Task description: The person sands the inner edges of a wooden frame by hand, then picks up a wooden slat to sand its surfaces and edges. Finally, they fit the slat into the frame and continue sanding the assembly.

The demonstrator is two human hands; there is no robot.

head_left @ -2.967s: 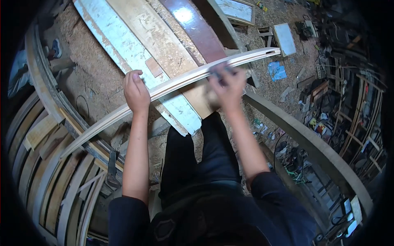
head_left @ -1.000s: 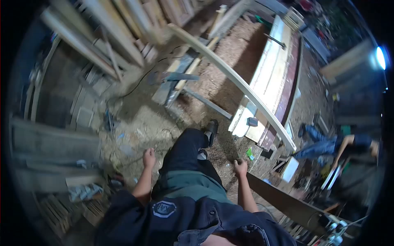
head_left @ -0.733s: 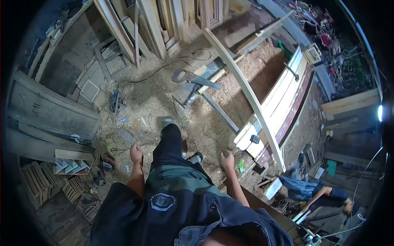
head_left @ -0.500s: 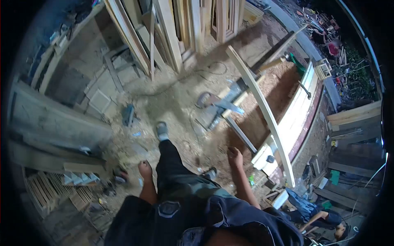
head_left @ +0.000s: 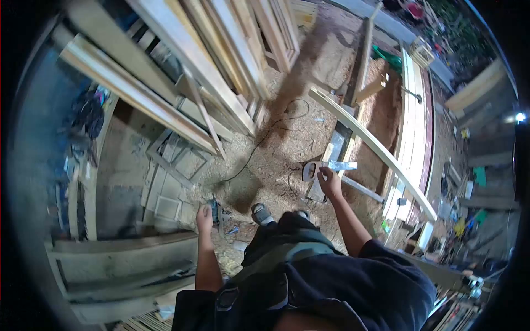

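My left hand [head_left: 204, 219] hangs at my side, fingers loosely curled, with nothing visible in it. In view it is nearest to a teal power tool [head_left: 216, 211] on the ground. My right hand [head_left: 330, 183] is also loosely closed and appears empty. It overlaps, in view, a handsaw [head_left: 342, 165] with a rounded handle, lying across a low wooden bench [head_left: 324, 187]. I cannot see any contact between hand and saw. A long pale wooden strip [head_left: 375, 146] slants over the bench frame to the right.
Tall timber boards and frames [head_left: 204, 60] lean at the upper left. A cable [head_left: 256, 146] snakes over the sawdust-covered ground. Small frames [head_left: 168, 208] lie at left beside a large panel [head_left: 127, 254]. White planks [head_left: 411, 121] run along the right.
My body has moved forward and the view has turned. The leaning boards and handsaw are closer now. My right hand has come up over the saw in view; the saw stays on the bench.
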